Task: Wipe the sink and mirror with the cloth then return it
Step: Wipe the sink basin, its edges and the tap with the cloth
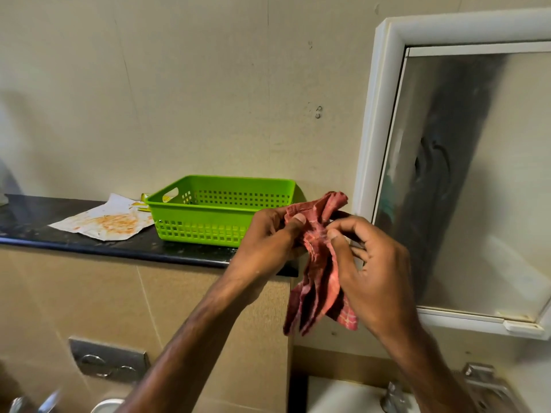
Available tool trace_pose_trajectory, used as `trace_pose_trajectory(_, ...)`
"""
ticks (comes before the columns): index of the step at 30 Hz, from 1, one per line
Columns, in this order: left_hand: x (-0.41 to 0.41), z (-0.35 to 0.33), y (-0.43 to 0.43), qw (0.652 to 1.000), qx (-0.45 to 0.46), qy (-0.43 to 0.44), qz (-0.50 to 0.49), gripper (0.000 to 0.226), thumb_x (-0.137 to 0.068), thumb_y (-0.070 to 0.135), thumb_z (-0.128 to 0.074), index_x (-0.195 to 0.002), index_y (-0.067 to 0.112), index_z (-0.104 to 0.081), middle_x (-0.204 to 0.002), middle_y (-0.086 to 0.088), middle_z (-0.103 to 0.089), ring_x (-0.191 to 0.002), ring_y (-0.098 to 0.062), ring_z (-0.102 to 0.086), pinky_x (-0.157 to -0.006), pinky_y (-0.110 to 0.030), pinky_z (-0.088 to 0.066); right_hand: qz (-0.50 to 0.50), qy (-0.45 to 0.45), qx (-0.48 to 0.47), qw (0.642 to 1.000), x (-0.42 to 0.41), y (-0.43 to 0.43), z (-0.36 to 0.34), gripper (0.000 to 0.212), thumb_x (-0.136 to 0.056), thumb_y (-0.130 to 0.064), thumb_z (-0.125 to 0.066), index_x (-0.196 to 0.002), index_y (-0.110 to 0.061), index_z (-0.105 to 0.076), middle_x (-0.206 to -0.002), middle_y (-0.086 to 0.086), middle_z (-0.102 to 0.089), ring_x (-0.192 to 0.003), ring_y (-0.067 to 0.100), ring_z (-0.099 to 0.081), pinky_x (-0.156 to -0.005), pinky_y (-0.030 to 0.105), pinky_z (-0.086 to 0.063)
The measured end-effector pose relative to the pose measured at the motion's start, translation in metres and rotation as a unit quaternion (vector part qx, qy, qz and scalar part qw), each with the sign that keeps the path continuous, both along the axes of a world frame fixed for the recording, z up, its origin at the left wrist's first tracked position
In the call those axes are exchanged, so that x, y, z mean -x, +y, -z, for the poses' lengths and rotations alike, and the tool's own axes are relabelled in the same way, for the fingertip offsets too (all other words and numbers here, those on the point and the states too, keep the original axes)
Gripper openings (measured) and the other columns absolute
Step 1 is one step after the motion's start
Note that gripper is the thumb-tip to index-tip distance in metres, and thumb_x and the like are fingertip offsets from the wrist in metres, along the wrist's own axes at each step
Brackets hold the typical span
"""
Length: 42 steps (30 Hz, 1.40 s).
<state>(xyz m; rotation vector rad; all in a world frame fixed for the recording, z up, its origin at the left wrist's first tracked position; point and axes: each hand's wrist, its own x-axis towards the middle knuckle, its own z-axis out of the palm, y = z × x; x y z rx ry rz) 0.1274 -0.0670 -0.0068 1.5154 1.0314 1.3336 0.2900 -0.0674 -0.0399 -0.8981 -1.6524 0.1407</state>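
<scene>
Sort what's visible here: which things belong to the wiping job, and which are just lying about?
Job: red checked cloth, gripped by left hand and right hand; mirror; sink; possibly green basket, for the return.
Lying about: stained paper; flush plate; black counter.

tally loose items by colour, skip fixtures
Red: 1, the cloth, held by the left hand and right hand
Green: 1, the basket
White: 1, the stained paper
Yellow: 1, a scrap partly hidden behind the basket
Total: 4
</scene>
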Motion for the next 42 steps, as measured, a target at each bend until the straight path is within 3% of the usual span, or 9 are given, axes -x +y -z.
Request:
trace_pose_trajectory(4, -0.002, 0.0, 0.0, 0.999, -0.011, 0.033, -0.029, 0.029, -0.109, 0.02, -0.047, -0.105, 0.012, -0.075, -0.098, -0.018, -0.075, -0.089, -0.029, -0.073, -0.097, -0.058, -0.055, 0.008, -0.055, -0.029, 0.998, 0.009, 0.001, 0.012, 0.01, -0.102, -0.012, -0.065, -0.111, -0.013, -0.069, -0.105, -0.005, -0.069, -0.096, 0.007, -0.066, -0.082, 0.024, -0.056)
trace_pose_trajectory(12, -0.005, 0.0, 0.001, 0.999, -0.018, 0.043, -0.004, 0.046, -0.099, 0.054, -0.055, -0.109, 0.014, -0.076, -0.102, -0.016, -0.076, -0.097, -0.029, -0.075, -0.09, -0.039, -0.062, 0.066, -0.116, -0.027, 0.991, 0.028, 0.001, 0.026, 0.039, -0.095, -0.01, -0.067, -0.133, -0.009, -0.063, -0.138, 0.009, -0.058, -0.129, 0.019, -0.054, -0.109, 0.036, -0.052)
trace_pose_trajectory(17, 0.001, 0.009, 0.015, 0.99, -0.067, 0.02, -0.119, 0.014, -0.093, 0.027, -0.074, -0.103, 0.019, -0.078, -0.091, -0.003, -0.08, -0.088, -0.017, -0.077, -0.077, -0.038, -0.063, -0.045, -0.141, -0.006, 0.989, 0.029, -0.003, 0.036, 0.031, -0.1, -0.013, -0.061, -0.129, -0.015, -0.07, -0.162, 0.009, -0.042, -0.154, 0.012, -0.029, -0.127, 0.033, -0.029)
trace_pose_trajectory(21, 0.007, 0.014, 0.019, 0.994, -0.044, 0.017, -0.095, 0.019, -0.099, 0.027, -0.066, -0.111, 0.016, -0.076, -0.097, -0.001, -0.08, -0.089, -0.014, -0.076, -0.07, -0.024, -0.056, -0.094, 0.067, 0.024, 0.993, 0.002, -0.001, 0.037, 0.02, -0.098, -0.005, -0.069, -0.113, -0.015, -0.075, -0.137, -0.002, -0.068, -0.133, 0.013, -0.06, -0.11, 0.044, -0.051)
trace_pose_trajectory(24, 0.004, 0.016, 0.015, 0.997, -0.035, 0.027, -0.066, 0.022, -0.1, 0.034, -0.062, -0.108, 0.019, -0.075, -0.096, -0.001, -0.08, -0.087, -0.015, -0.078, -0.068, -0.02, -0.057, -0.093, 0.153, 0.124, 0.976, -0.015, 0.005, 0.038, 0.049, -0.085, -0.017, -0.083, -0.13, -0.018, -0.061, -0.129, -0.006, -0.069, -0.121, 0.015, -0.067, -0.097, 0.035, -0.059)
trace_pose_trajectory(31, -0.012, 0.017, 0.009, 1.0, 0.006, -0.01, -0.021, 0.058, -0.104, 0.045, -0.049, -0.094, -0.009, -0.067, -0.089, -0.024, -0.075, -0.078, -0.028, -0.071, -0.074, -0.038, -0.056, -0.254, 0.18, 0.347, 0.885, -0.03, -0.009, 0.04, 0.034, -0.076, -0.018, -0.077, -0.107, -0.006, -0.072, -0.099, 0.004, -0.082, -0.092, 0.018, -0.078, -0.075, 0.024, -0.062)
trace_pose_trajectory(35, -0.017, 0.041, 0.012, 0.981, -0.095, 0.112, -0.124, 0.028, -0.1, 0.039, -0.062, -0.111, 0.016, -0.07, -0.099, 0.001, -0.078, -0.087, -0.013, -0.076, -0.077, -0.042, -0.064, -0.227, 0.232, 0.337, 0.884, -0.042, -0.021, 0.047, 0.029, -0.075, -0.016, -0.077, -0.103, -0.007, -0.076, -0.099, 0.01, -0.081, -0.089, 0.022, -0.078, -0.075, 0.027, -0.063)
trace_pose_trajectory(38, -0.021, 0.064, 0.003, 0.922, -0.2, 0.263, -0.201, 0.05, -0.093, 0.037, -0.071, -0.137, 0.02, -0.055, -0.128, 0.008, -0.066, -0.114, -0.005, -0.065, -0.094, -0.035, -0.058, -0.203, 0.232, 0.345, 0.886, -0.055, -0.033, 0.054, 0.024, -0.074, -0.017, -0.077, -0.097, -0.008, -0.077, -0.093, 0.012, -0.081, -0.082, 0.021, -0.079, -0.069, 0.026, -0.063)
trace_pose_trajectory(42, -0.031, 0.083, -0.02, 0.935, -0.205, 0.284, -0.056, 0.044, -0.097, 0.043, -0.065, -0.137, 0.025, -0.057, -0.134, 0.015, -0.062, -0.125, 0.004, -0.056, -0.105, -0.03, -0.05, -0.246, 0.17, 0.418, 0.858, -0.076, -0.05, 0.072, 0.035, -0.076, -0.013, -0.083, -0.109, -0.01, -0.076, -0.104, 0.013, -0.08, -0.096, 0.026, -0.078, -0.076, 0.027, -0.062)
